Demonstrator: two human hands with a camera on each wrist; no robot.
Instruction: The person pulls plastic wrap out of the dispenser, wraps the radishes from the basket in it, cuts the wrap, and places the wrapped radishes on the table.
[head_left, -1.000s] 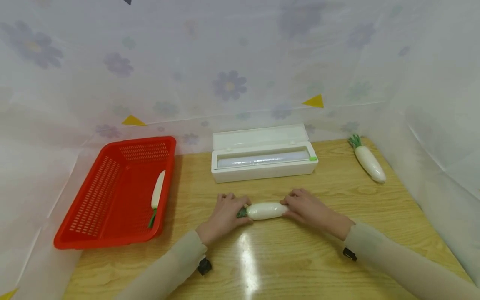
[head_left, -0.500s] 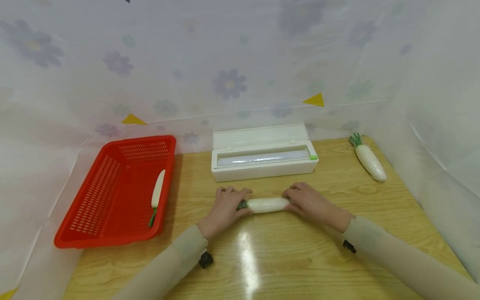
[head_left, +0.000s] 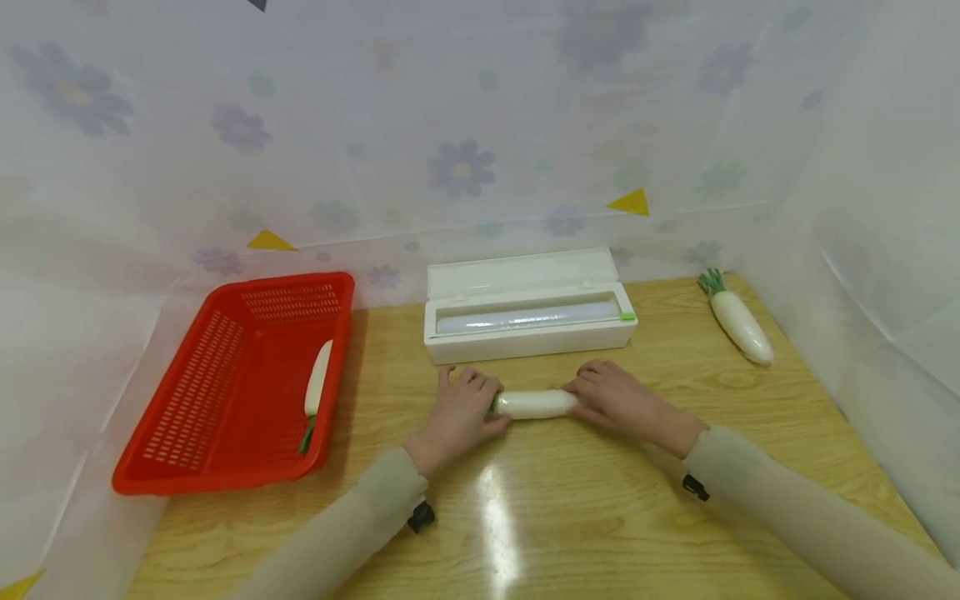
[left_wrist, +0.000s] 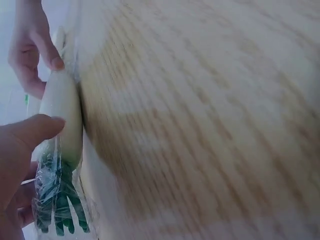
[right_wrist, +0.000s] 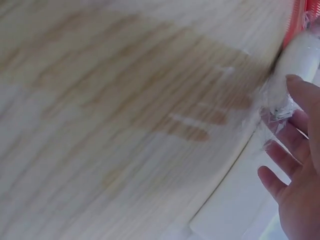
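A white radish (head_left: pixel 534 405) lies crosswise on the wooden table between the two hands. The left hand (head_left: pixel 459 414) grips its leafy end, thumb on the near side. In the left wrist view the green leaves (left_wrist: pixel 62 205) show under crumpled clear plastic film (left_wrist: pixel 46 175). At the other end, the right hand (head_left: pixel 617 403) holds the radish's tip between thumb and fingers. Loose film (right_wrist: pixel 274 122) sticks out around that tip in the right wrist view. Just behind the hands stands a white box (head_left: pixel 532 342), lid up, with a roll of film (head_left: pixel 528 317) inside.
A red plastic basket (head_left: pixel 225 484) stands at the left, holding a slim white radish (head_left: pixel 317 379) with green leaves. Another radish (head_left: pixel 741 325), glossy and leafy, lies at the table's far right corner. Flowered white sheeting (head_left: pixel 461 100) encloses the back and sides.
Both hands have moved the radish a little away from the body, towards the white box. The left hand now covers more of the leaves. The box, basket and other radishes have stayed put.
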